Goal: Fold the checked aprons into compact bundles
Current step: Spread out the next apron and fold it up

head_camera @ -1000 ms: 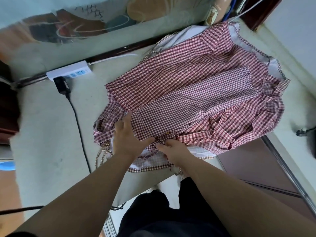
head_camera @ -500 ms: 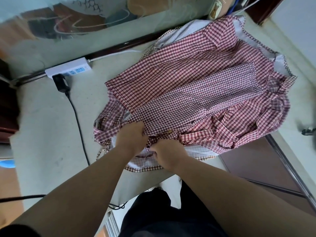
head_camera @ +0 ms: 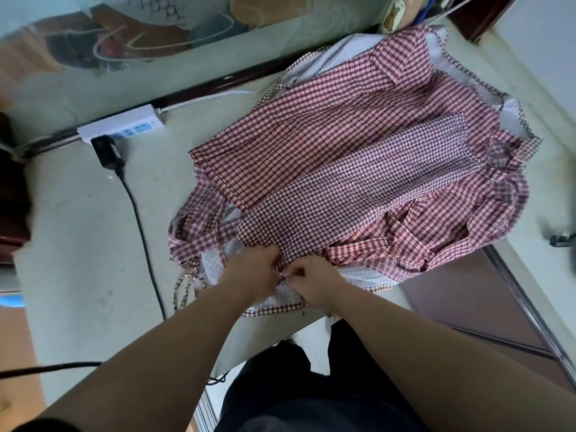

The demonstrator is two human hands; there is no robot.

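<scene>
A pile of red-and-white checked aprons (head_camera: 327,141) lies spread across the pale table (head_camera: 81,244), with white lining showing at the edges. On top runs a finer dark-checked apron (head_camera: 358,188), folded into a long strip. My left hand (head_camera: 249,269) and my right hand (head_camera: 314,282) meet at the near end of that strip, close to the table's front edge. Both pinch the checked cloth there with curled fingers. Loose ties (head_camera: 199,241) trail to the left of my hands.
A white power strip (head_camera: 124,127) sits at the back left, with a black plug (head_camera: 107,151) and a cable (head_camera: 143,238) running toward me beside the pile. A glass panel (head_camera: 124,42) stands behind the table. A brown cabinet (head_camera: 467,300) lies lower right.
My left hand went from lying flat on the cloth to curling on it. Both hands drew together and now pinch the near end of the dark-checked strip.
</scene>
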